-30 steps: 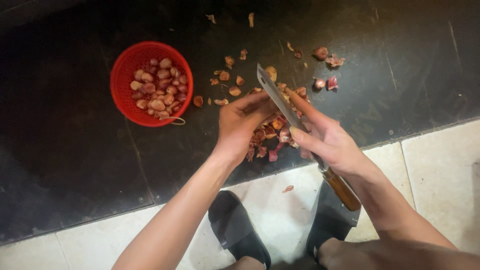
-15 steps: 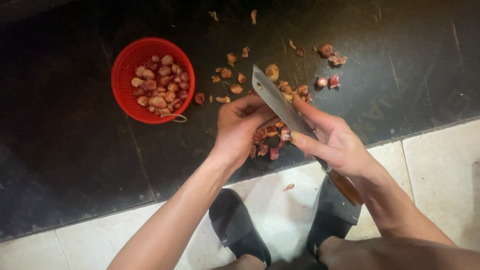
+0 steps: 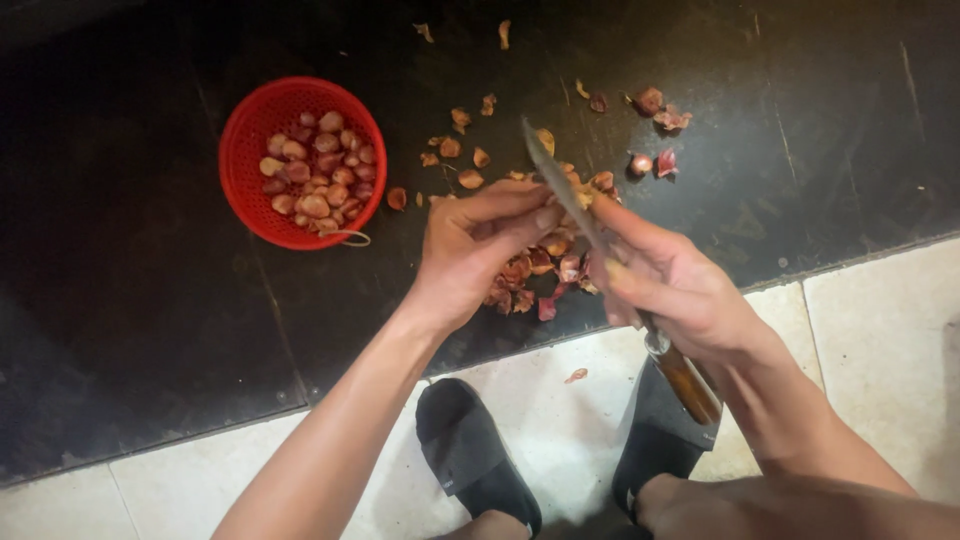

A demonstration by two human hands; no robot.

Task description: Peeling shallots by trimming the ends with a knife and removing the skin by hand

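Note:
My left hand [image 3: 478, 245] is closed around a small shallot that its fingers mostly hide, held over a heap of reddish peels [image 3: 540, 275] on the dark floor. My right hand [image 3: 670, 285] grips a knife [image 3: 575, 205] with a brown wooden handle [image 3: 688, 382]; the blade points up and away, its edge close to my left fingertips. A red round basket [image 3: 245, 150] holding several peeled shallots [image 3: 315, 180] stands to the left of both hands.
Loose skins and a few shallot pieces [image 3: 655, 110] lie scattered on the dark slab beyond the hands. Pale floor tiles [image 3: 880, 330] run along the near side. My two feet in black slippers [image 3: 470, 450] rest on them.
Both hands have stayed over the peel heap. The knife blade has shifted slightly and the left fingers have curled closer around the shallot.

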